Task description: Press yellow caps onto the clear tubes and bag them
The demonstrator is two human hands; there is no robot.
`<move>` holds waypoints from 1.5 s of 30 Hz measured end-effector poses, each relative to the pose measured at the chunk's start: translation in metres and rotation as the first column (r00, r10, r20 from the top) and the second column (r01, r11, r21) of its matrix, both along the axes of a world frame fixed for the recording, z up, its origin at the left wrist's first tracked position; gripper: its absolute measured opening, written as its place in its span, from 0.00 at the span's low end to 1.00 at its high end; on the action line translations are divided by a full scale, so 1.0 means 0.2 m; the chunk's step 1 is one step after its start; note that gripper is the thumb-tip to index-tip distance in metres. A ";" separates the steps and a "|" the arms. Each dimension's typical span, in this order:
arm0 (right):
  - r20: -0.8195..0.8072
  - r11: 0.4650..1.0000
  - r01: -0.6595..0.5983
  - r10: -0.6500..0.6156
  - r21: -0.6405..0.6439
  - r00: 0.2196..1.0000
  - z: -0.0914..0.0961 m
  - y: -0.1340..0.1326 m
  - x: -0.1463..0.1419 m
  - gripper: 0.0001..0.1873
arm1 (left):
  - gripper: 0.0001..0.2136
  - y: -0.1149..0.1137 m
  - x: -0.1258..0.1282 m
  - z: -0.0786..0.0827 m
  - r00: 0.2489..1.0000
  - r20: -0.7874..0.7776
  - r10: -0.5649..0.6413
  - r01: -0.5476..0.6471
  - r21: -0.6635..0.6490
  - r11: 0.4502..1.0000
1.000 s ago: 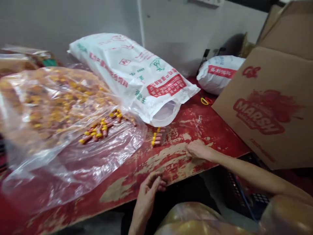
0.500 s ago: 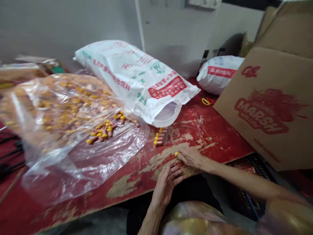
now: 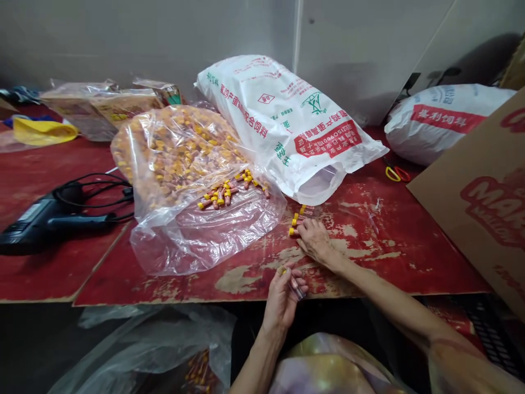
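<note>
My left hand (image 3: 284,293) is at the table's front edge, fingers closed around a small clear tube with a yellow cap (image 3: 293,284). My right hand (image 3: 312,241) lies farther in on the worn red table (image 3: 361,241), its fingertips touching a short row of yellow-capped tubes (image 3: 298,219). Whether it grips one I cannot make out. Left of them a big clear plastic bag (image 3: 184,180) full of the same tubes lies open, with several spilled at its mouth (image 3: 229,191).
A white printed sack (image 3: 287,120) lies open behind the tubes, another sack (image 3: 443,117) at back right. A cardboard box (image 3: 484,202) stands at right, scissors (image 3: 396,174) beside it. A black power tool with cable (image 3: 53,216) lies at left. More plastic bags hang below the table edge (image 3: 156,345).
The view swung left and back, showing the power tool and more of the table. My right hand moved forward to the tube row. My left hand closed on a tube.
</note>
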State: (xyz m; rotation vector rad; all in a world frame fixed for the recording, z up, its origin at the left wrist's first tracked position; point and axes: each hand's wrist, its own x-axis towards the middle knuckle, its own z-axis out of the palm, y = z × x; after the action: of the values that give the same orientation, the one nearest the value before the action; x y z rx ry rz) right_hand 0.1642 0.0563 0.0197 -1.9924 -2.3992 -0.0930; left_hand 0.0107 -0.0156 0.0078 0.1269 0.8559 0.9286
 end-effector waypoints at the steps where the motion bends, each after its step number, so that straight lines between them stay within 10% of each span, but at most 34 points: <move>1: 0.005 1.000 -0.014 0.014 -0.011 1.000 -0.01 0.00 0.00 0.12 | 0.16 0.00 0.00 0.00 1.000 0.001 -0.004 0.004 0.001 1.000; 14: 0.093 0.928 -0.023 0.062 -0.371 0.994 0.14 -0.10 0.28 0.15 | 0.16 0.01 0.01 -0.01 0.997 0.047 -0.062 0.061 0.015 0.998; 23: 0.045 0.890 -0.019 0.045 -0.455 0.998 0.06 -0.12 0.29 0.12 | 0.15 0.05 0.05 0.00 0.995 0.045 -0.095 0.095 -0.010 0.995; 29: -0.238 0.979 -0.045 -0.004 -0.200 0.971 0.02 -0.22 0.19 0.17 | 0.17 0.03 0.07 0.05 0.997 0.068 -0.023 0.025 -0.029 0.999; 34: -0.513 0.953 -0.301 0.275 0.034 0.813 0.07 -0.34 -0.04 0.16 | 0.14 0.01 0.05 0.04 0.985 0.149 0.091 -0.089 -0.015 0.996; 40: -0.102 0.997 -0.043 0.050 0.068 0.994 0.05 0.00 0.00 0.14 | 0.08 0.01 0.00 0.03 0.994 0.103 0.048 -0.038 -0.097 0.995; 45: 0.080 0.999 -0.037 0.038 -0.012 0.996 0.00 0.08 0.02 0.14 | 0.08 -0.01 -0.02 0.02 0.987 0.155 0.032 -0.021 -0.074 0.997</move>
State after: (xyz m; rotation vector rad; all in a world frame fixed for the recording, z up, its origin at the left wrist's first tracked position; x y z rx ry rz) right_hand 0.1675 0.0722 0.0202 -1.9846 -2.4888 -0.1631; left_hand 0.0059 -0.0167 0.0115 -0.0198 0.7465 0.9189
